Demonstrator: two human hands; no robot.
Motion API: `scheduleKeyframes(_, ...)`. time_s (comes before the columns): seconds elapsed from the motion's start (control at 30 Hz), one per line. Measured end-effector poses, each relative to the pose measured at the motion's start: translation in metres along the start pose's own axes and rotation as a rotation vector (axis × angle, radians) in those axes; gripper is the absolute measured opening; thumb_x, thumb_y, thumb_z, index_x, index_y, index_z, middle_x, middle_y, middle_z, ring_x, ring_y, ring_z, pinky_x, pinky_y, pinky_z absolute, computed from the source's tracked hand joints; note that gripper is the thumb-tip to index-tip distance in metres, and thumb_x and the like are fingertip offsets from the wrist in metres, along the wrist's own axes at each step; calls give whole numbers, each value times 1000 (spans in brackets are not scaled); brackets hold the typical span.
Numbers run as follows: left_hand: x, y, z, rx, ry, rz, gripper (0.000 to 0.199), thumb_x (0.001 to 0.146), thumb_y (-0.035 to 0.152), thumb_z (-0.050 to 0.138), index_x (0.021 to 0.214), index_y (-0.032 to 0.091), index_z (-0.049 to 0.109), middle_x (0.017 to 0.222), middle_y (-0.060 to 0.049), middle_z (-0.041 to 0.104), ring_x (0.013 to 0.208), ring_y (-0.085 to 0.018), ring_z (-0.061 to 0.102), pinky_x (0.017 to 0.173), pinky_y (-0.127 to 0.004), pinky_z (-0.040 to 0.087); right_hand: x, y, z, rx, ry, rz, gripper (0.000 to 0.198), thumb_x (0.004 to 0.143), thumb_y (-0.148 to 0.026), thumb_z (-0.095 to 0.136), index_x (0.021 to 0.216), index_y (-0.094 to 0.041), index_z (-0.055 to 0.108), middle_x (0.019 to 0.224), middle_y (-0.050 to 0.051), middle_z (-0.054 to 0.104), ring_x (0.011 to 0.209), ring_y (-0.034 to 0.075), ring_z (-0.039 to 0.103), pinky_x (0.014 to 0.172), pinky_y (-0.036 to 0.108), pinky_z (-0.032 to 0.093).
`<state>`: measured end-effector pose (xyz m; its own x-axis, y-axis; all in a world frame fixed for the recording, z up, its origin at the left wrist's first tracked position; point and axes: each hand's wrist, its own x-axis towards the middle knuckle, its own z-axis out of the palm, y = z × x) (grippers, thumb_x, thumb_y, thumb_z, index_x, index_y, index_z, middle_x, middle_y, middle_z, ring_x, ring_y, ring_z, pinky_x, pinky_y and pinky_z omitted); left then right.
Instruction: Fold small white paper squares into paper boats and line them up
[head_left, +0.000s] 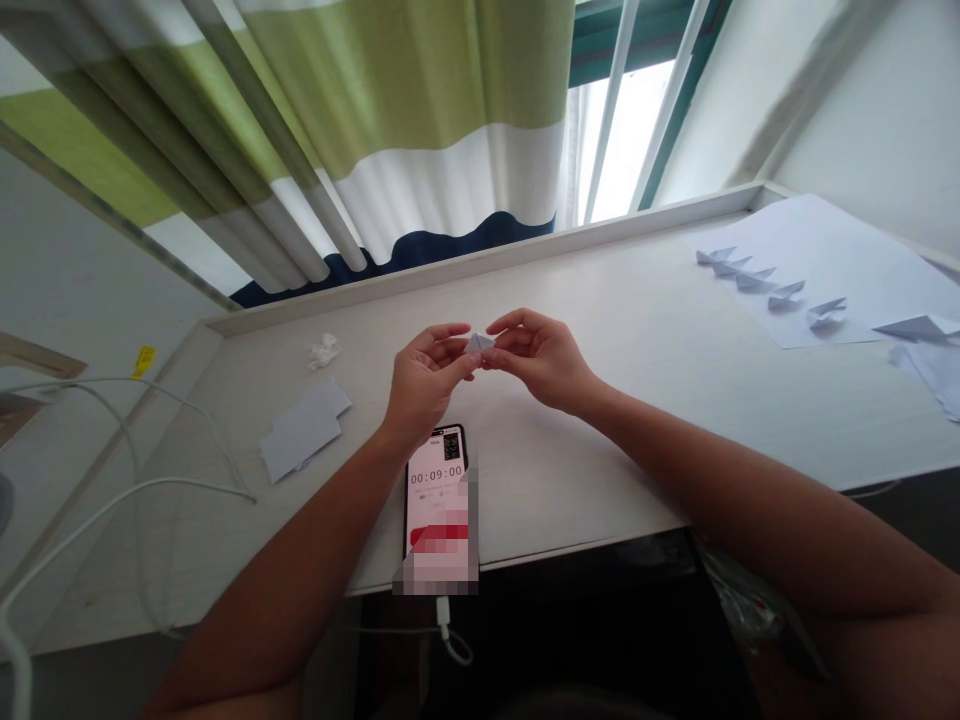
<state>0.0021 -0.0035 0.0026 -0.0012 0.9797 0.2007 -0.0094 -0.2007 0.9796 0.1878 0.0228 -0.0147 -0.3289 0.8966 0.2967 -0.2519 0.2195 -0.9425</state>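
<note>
A small piece of folded white paper [480, 342], roughly triangular with a crease down its middle, is held up above the desk between both hands. My left hand [429, 375] pinches its left side with thumb and fingers. My right hand [541, 358] grips the right side, thumb at the lower edge and index finger arched above. The fingertips partly hide the paper. Just below my left hand lies a phone [436, 500] showing a timer, its lower part blurred out.
Several folded paper pieces [786, 294] stand in a row on a large white sheet [806, 230] at the right. To the left lie flat paper pieces [301, 440], a crumpled scrap [324, 351] and white cables [135, 490]. A charging plug [443, 612] hangs below the phone.
</note>
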Motion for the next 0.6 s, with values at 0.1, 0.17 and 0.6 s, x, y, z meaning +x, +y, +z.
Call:
scheduleKeyframes(0.1, 0, -2, 0, 13, -48, -1, 33, 81, 38, 91, 106, 20, 81, 97, -6, 83, 88, -19, 76, 73, -29, 58, 1, -3, 0, 57, 16, 31, 53, 71, -56, 99, 97, -20, 72, 89, 5, 83, 84, 21, 81, 86, 40, 68)
scheduleKeyframes(0.17, 0, -5, 0, 52, -91, 8, 29, 85, 44, 89, 99, 20, 84, 95, -7, 83, 87, -19, 75, 74, -30, 58, 1, -3, 0, 81, 34, 60, 53, 69, -56, 100, 94, -19, 73, 89, 6, 84, 82, 21, 81, 85, 40, 69)
scheduleKeyframes(0.6, 0, -13, -1, 263, -58, 102, 39, 91, 57, 82, 88, 19, 79, 84, -5, 78, 75, -17, 66, 71, -31, 53, -3, -14, -1, -237, 70, 14, 48, 83, -64, 87, 86, -18, 76, 81, 7, 81, 67, 20, 78, 65, 36, 67)
